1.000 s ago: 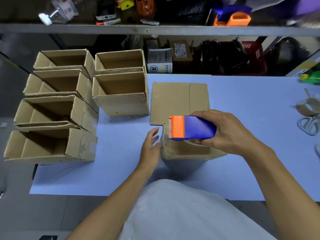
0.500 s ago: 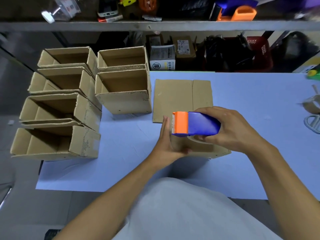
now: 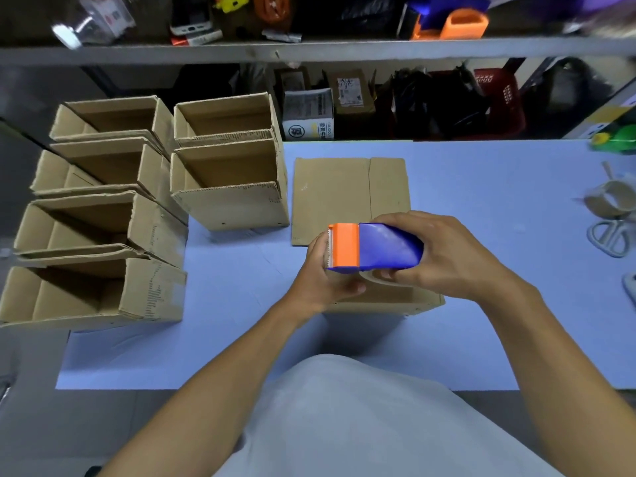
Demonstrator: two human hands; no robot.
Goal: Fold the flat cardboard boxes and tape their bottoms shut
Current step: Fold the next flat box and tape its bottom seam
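Note:
A folded cardboard box (image 3: 389,297) stands on the blue table (image 3: 481,187) in front of me, bottom flaps up. My right hand (image 3: 444,256) grips a blue and orange tape dispenser (image 3: 371,247) just over the box's top. My left hand (image 3: 323,273) reaches under the dispenser's orange end, fingers curled at the tape edge and against the box's left side. A flat cardboard box (image 3: 347,197) lies behind it. The box's top face is mostly hidden by the hands and dispenser.
Several folded open boxes (image 3: 227,180) are lined up at the table's left side, some overhanging the edge. A tape roll (image 3: 609,201) and white scissors (image 3: 609,235) lie at the far right. A cluttered shelf (image 3: 309,49) runs behind the table.
My left hand went from the box's left side up to the dispenser's orange end. The dispenser stayed over the box, shifting slightly.

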